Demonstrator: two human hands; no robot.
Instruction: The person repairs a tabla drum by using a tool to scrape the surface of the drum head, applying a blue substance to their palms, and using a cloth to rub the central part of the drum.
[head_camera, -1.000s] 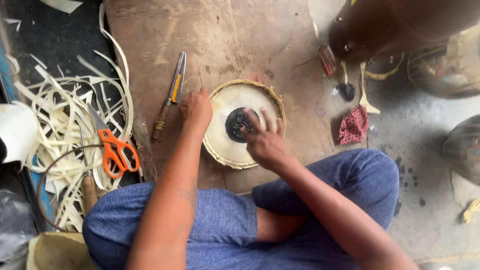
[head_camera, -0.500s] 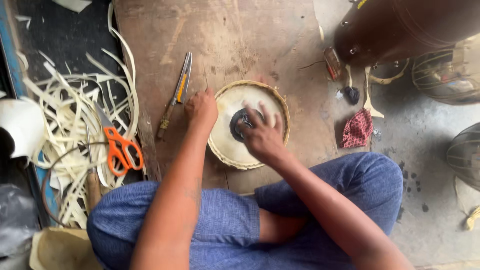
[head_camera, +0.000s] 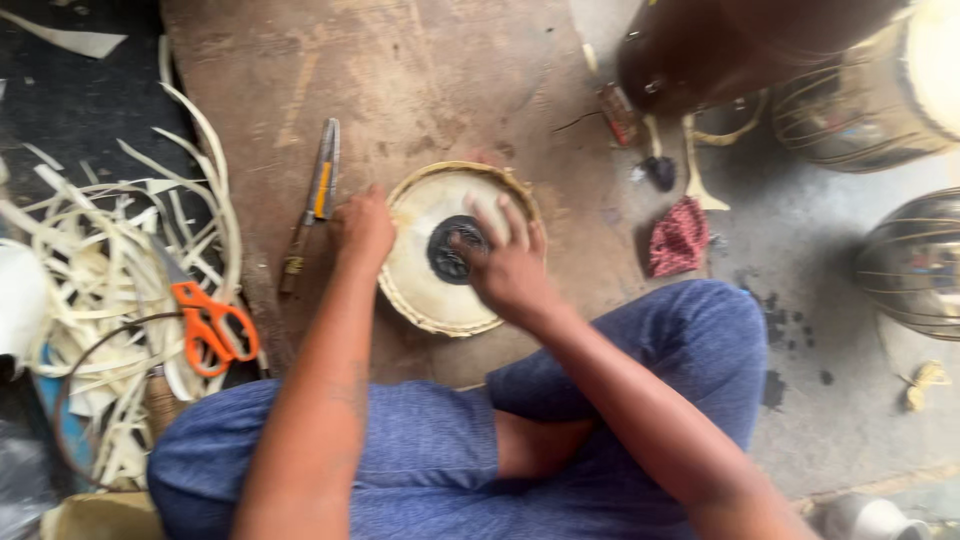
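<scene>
Drumhead (head_camera: 440, 290) flat on board (head_camera: 400, 80). Left hand (head_camera: 362, 228) fisted, gripping its left rim. Right hand (head_camera: 508, 265) open, fingers spread over black centre spot (head_camera: 450, 250).

Round cream drumhead (head_camera: 440, 290), black centre, flat on board

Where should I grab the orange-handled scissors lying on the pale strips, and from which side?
Take the orange-handled scissors by the orange loops, coming from above on their right, board-facing side. The loops lie flat and exposed there; the blades point up-left into the pale strips, which crowd that end.
</scene>
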